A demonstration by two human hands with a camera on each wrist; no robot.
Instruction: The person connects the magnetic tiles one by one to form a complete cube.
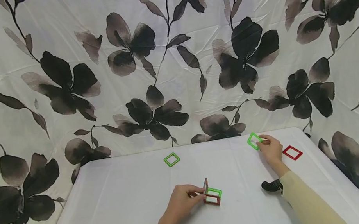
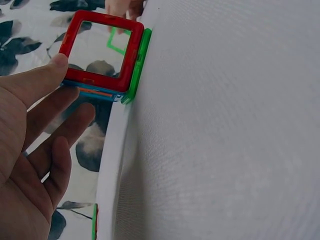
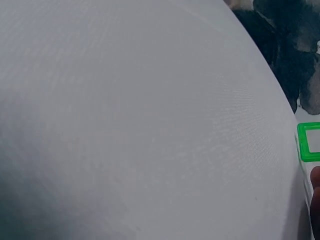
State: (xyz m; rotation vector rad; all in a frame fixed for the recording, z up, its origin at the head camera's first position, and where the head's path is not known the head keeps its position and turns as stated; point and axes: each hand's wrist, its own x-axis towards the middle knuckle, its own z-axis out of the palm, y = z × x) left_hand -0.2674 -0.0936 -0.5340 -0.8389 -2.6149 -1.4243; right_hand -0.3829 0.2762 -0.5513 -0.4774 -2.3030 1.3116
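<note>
In the head view my left hand (image 1: 184, 200) pinches a small structure of square magnetic tiles at its left side. The left wrist view shows its red tile (image 2: 131, 55) facing the camera, a green tile (image 2: 137, 70) along one edge, and a blue-and-orange edge (image 2: 97, 93) beside the fingers. My left thumb (image 2: 59, 61) presses the red tile's corner. Farther right, my right hand (image 1: 272, 150) pinches a green square tile (image 1: 249, 141) by its near right side. Only fingertips (image 3: 316, 185) and part of that tile (image 3: 302, 145) appear in the right wrist view.
A loose green tile (image 1: 173, 164) lies near the back edge of the white table (image 1: 110, 210), left of centre. Just right of my right hand is a red tile (image 1: 293, 158). Behind the table hangs a floral cloth (image 1: 199, 104).
</note>
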